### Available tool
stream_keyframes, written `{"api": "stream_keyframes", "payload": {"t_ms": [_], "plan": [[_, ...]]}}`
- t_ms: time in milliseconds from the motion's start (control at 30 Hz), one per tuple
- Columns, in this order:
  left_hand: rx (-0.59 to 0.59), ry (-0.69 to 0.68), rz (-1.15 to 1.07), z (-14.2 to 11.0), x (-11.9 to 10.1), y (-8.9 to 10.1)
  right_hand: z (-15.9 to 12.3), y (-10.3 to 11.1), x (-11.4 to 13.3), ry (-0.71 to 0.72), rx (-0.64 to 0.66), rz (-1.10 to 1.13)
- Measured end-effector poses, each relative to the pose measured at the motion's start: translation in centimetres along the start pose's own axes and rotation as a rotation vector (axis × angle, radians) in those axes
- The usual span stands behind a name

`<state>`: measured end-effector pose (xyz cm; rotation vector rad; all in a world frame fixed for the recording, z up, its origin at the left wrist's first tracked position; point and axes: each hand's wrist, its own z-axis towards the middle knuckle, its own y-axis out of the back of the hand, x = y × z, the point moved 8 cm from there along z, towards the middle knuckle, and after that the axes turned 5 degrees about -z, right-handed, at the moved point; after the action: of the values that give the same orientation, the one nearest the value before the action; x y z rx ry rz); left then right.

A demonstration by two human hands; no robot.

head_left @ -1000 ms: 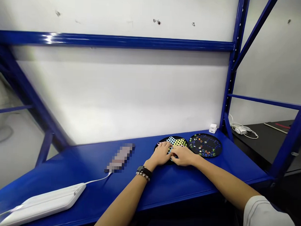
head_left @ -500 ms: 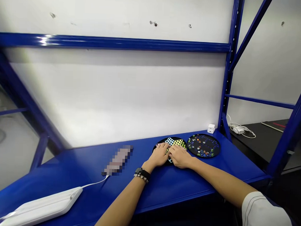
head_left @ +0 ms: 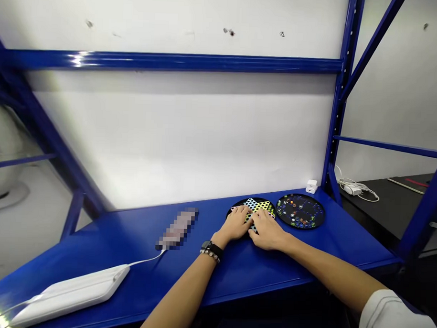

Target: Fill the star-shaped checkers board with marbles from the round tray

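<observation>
A round black game board (head_left: 257,205) with blue, yellow and pink dotted triangles lies on the blue shelf (head_left: 137,237). My left hand (head_left: 234,225) rests on the board's left part, fingers lying forward on it. My right hand (head_left: 268,230) covers the board's near right part, fingers bent down onto it; whether it pinches anything is hidden. To the right lies a second round black tray (head_left: 300,211) holding several coloured marbles.
A white flat device (head_left: 70,293) with a cable lies at the shelf's near left. A blurred small object (head_left: 176,228) lies mid-shelf. A white charger block (head_left: 311,186) stands at the back right. Blue rack posts (head_left: 341,91) frame the right side, beyond which is a black table (head_left: 389,198).
Both hands stay on the board; the right hand has shifted slightly toward its centre. The view has wobbled a little.
</observation>
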<state>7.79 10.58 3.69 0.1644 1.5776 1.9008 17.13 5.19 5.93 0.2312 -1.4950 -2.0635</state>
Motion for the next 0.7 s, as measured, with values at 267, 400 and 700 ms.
{"api": "stream_keyframes", "payload": {"t_ms": [267, 400, 700], "plan": [[0.006, 0.022, -0.023, -0.1, -0.3, 0.5, -0.6, 5.6, -13.8, -0.449, 0.295, -0.118], [0.008, 0.019, -0.023, -0.1, -0.2, 0.3, -3.4, 3.0, -17.1, -0.520, 0.692, 0.127], [0.013, 0.028, -0.019, -0.2, -0.5, 0.6, -3.9, 1.7, -17.0, -0.519, 0.750, 0.328]]}}
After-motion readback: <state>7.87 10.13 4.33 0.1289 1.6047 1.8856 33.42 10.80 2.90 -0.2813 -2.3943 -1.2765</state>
